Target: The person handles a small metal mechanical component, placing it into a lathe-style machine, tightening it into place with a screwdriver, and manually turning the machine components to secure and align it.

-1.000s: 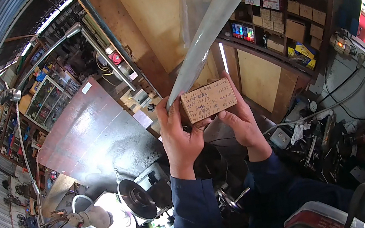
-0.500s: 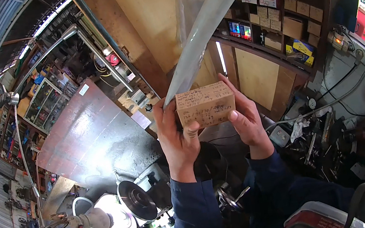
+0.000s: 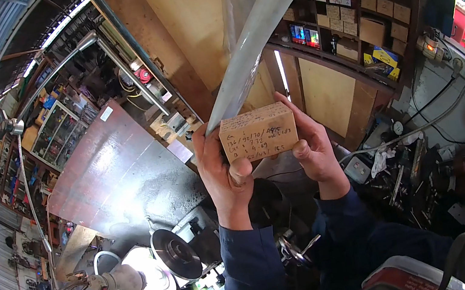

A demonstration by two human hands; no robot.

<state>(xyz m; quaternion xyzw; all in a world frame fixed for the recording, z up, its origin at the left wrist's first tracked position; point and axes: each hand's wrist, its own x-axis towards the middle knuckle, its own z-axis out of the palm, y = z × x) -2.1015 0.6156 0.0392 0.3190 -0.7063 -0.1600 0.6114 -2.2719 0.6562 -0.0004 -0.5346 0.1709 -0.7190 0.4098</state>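
Between my two hands is a small brown cardboard box (image 3: 259, 134) with handwriting on its front and top faces. My left hand (image 3: 223, 168) grips its left end, the thumb on the front lower corner. At the right end, my right hand (image 3: 314, 146) holds it with the thumb near the lower front corner and the fingers behind. The box is raised in front of me, with its written front face turned toward me. Behind it and to the left runs a long grey translucent plastic sheet or tube (image 3: 255, 43), whose lower end passes behind my left fingers.
At the upper right a wooden shelf (image 3: 389, 33) holds many small cardboard boxes. A large sheet-metal panel (image 3: 113, 165) lies to the left, above a bright lamp (image 3: 150, 275) and a dark round disc (image 3: 176, 254). Scattered tools (image 3: 414, 182) and cables fill the right side.
The box has tilted so that its front face shows more fully and its top less. Both hands still hold it, and my left thumb has shifted slightly.
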